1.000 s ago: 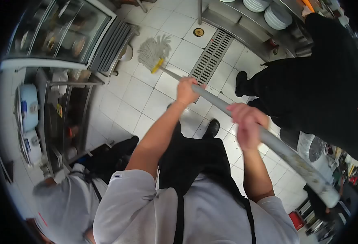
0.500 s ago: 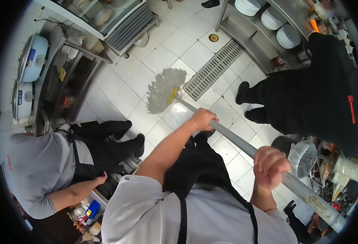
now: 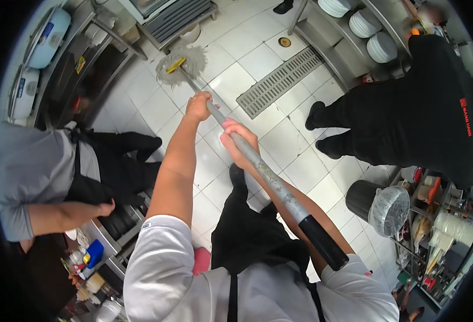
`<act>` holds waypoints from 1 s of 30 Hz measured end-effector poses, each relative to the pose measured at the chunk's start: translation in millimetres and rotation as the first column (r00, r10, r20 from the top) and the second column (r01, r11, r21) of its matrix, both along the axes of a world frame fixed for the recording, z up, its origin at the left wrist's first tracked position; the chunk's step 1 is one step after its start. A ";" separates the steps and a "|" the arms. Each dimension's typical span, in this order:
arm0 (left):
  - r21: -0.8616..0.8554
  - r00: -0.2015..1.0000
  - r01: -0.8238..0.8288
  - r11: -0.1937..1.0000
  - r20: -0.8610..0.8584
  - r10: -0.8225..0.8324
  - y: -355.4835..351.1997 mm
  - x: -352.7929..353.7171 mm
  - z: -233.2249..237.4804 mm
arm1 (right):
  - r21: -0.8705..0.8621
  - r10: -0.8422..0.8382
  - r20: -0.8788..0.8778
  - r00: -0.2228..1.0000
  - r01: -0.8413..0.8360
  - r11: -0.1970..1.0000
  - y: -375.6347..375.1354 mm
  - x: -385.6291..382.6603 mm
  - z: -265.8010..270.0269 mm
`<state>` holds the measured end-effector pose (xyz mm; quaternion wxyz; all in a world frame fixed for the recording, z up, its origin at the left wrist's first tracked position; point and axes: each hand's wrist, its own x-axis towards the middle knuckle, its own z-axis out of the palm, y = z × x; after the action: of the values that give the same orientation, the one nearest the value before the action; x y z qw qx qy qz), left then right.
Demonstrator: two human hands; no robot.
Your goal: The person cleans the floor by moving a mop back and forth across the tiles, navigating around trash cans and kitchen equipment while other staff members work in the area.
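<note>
I am holding the mop handle [image 3: 271,185] with both hands, each grip clamped fully round the grey shaft. My left hand [image 3: 199,105] is sitting farther down the shaft, toward eleven o'clock. My right hand [image 3: 238,144] is gripping just behind it, near but not touching. I judge this stagger is giving me leverage, the front hand steering and the rear one pushing.

The handle is slanting from its black end cap [image 3: 322,241] by my chest out to the mop head [image 3: 182,64], which is lying spread on the tiled floor [image 3: 287,139] at eleven o'clock. The drain grate [image 3: 279,80] is lying at one o'clock, apart from the mop. A person in black [image 3: 435,107] is standing at two o'clock and a person in grey [image 3: 32,166] is bending at nine, so I am angling the shaft between them.
</note>
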<state>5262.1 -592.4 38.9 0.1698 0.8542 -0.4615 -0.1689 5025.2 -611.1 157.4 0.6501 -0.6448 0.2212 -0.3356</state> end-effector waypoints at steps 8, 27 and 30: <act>-0.459 0.966 -0.226 0.859 0.009 0.259 31.6 -207.0 30.4 | -0.048 -0.117 0.168 0.979 0.127 0.991 29.2 -160.2 59.2; -0.801 0.999 0.034 0.597 0.005 -0.050 104.4 -276.5 76.9 | -0.250 0.242 0.446 0.862 -0.140 0.958 33.0 -205.1 239.4; -0.769 1.000 -0.011 0.639 0.001 0.018 121.1 -201.6 50.4 | -0.290 0.302 0.498 0.813 -0.172 0.942 48.5 -150.0 195.6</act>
<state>5060.5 -471.3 89.4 0.5158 0.7057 -0.4834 0.0484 4875.3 -562.6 353.1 0.6430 -0.6190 -0.0923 -0.4415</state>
